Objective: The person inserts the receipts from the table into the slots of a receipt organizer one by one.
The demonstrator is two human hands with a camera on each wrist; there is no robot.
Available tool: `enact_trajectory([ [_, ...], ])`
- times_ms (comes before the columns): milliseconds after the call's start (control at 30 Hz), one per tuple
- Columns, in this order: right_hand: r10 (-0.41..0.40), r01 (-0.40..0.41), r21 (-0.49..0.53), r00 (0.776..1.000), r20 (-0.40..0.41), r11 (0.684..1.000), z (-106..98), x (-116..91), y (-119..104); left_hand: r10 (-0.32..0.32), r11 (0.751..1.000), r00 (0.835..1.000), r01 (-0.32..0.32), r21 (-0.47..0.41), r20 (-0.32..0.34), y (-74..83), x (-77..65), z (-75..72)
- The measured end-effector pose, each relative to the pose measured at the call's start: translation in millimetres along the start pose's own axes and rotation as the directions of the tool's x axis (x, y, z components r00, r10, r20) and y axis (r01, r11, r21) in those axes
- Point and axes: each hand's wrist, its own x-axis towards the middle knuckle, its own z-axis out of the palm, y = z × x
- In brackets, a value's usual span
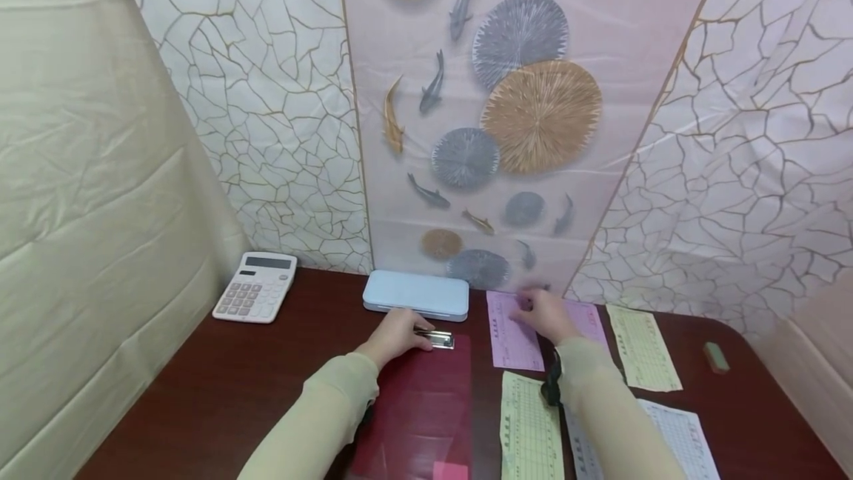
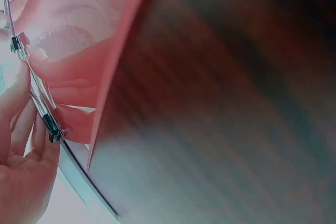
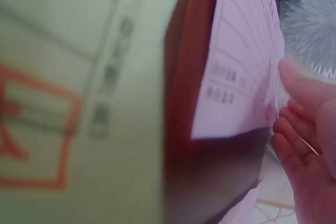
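A translucent red clipboard lies towards me with its metal clip at the far end. My left hand grips it at the clip, thumb and fingers on either side; in the left wrist view some fingers show through the red sheet. Over the far edge of a pink printed slip hovers my right hand. In the right wrist view its thumb and bent fingers stand apart, fingertips right at the edge of that slip. Another pink slip is partly behind this hand.
Yellow slips lie in front and at right, with white printed sheets partly under my right forearm. Behind the clipboard sits a light blue case. A white calculator is at far left, a small green block at right.
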Motion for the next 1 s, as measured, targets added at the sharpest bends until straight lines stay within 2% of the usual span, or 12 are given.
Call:
enact_trajectory([
  [133,-0.026,0.026,-0.013,1.0,0.01,1.0,-2.8,3.7,-4.3,0.017,1.0,1.0,-0.017,-0.011,-0.002,-1.6,1.9,-0.2],
  [333,-0.081,0.083,-0.112,0.996,0.03,0.99,2.5,8.5,-1.7,-0.012,1.0,1.0,0.013,-0.018,0.023,-2.7,-0.6,-3.5],
  [467,-0.081,0.083,-0.122,0.996,0.024,0.989,6.5,9.1,3.2,-0.011,1.0,0.999,0.011,-0.007,0.03,0.4,-0.8,-3.3],
  [733,0.017,-0.01,-0.114,0.998,0.063,0.993,4.1,5.8,3.9,0.014,0.992,1.0,-0.015,0.123,0.007,6.0,0.4,0.4],
  [900,0.047,-0.045,-0.05,0.998,0.044,0.998,5.8,4.9,1.3,-0.015,0.993,1.0,0.014,0.121,0.014,5.7,-2.4,-1.5],
  [1000,0.063,-0.063,-0.014,0.998,0.008,0.998,7.2,5.0,5.8,-0.008,0.993,1.0,0.007,0.117,0.01,8.2,-2.6,-2.0],
])
